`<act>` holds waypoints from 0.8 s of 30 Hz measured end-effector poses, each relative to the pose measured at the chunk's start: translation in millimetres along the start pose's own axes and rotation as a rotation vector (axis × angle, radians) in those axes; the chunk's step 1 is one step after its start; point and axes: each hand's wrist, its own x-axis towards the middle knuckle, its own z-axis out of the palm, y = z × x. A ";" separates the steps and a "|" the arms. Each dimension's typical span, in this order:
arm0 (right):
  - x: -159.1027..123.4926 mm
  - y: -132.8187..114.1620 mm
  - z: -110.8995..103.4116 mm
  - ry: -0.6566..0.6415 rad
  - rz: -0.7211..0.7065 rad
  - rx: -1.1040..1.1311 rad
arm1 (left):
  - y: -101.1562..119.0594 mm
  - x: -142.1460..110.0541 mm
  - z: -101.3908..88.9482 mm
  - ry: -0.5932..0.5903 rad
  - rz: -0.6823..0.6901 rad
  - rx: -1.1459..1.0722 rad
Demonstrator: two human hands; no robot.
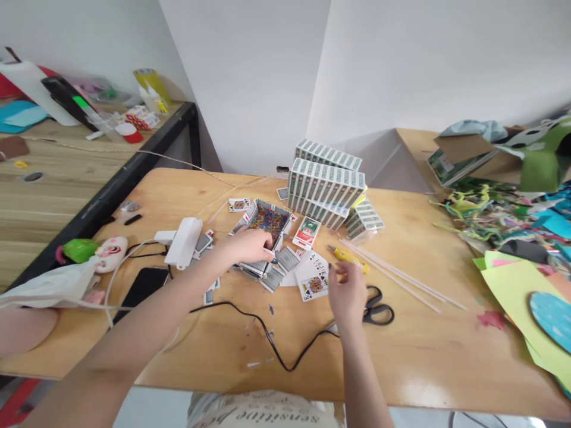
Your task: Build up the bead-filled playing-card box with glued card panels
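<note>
An open box built from playing cards point(285, 214) stands mid-table, with many small multicoloured pieces point(269, 219) inside. My left hand point(253, 245) reaches over its near side, fingers curled onto the wall; the fingertips are partly hidden. My right hand point(348, 291) is just right of the box, over the edge of a large king card point(314, 286), with its fingers curled together. Right behind those fingers is a yellow hot glue gun point(352, 259); I cannot tell whether they touch it. Grey-backed cards point(288, 259) lie against the box's near right side.
Stacked card packs point(328, 187) stand behind, with a red card pack point(307, 232) in front. Black scissors point(379, 312) and clear glue sticks point(401, 278) lie at right. A black cable point(259, 321) crosses the front. A white power strip point(184, 242) and phone point(141, 291) are at left.
</note>
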 end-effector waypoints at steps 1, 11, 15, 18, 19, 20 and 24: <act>5.5 9.9 -5.0 0.102 0.018 -0.100 | 3.9 -5.8 3.5 0.158 0.019 0.044; 21.0 46.7 -1.0 -0.030 0.329 -0.307 | 23.5 -41.2 79.9 0.842 0.011 0.044; 27.0 46.4 -0.2 -0.022 0.384 -0.292 | 15.6 -37.3 97.7 0.903 0.078 0.025; 28.6 43.4 2.8 -0.010 0.406 -0.303 | 4.2 -32.2 97.1 0.902 0.143 0.002; 28.6 41.8 4.1 -0.006 0.411 -0.310 | -0.7 -30.4 94.8 0.892 0.180 -0.003; 28.4 40.0 5.4 -0.003 0.414 -0.321 | -5.9 -28.7 91.8 0.877 0.224 -0.007; 28.1 35.4 8.9 0.016 0.409 -0.319 | -25.8 -24.2 78.6 0.776 0.363 -0.020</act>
